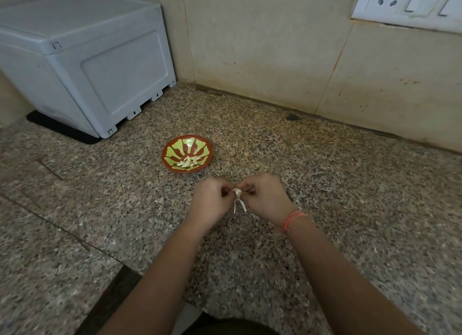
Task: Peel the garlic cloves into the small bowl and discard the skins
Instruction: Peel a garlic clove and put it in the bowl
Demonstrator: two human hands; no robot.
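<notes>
Head view: garlic clove (pixel 237 191) w/ skin strips dangling is pinched between left hand (pixel 212 201) & right hand (pixel 265 198), both clenched on it above speckled surface (pixel 350 184). Small bowl (pixel 187 156) just beyond holds peeled cloves (pixel 188 161); grey box (pixel 85 57) at back left.

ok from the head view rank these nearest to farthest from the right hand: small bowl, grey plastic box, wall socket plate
1. Small bowl, just ahead of the right hand, slightly left.
2. Grey plastic box, far left at the back of the counter.
3. Wall socket plate, high on the wall, upper right.
</notes>
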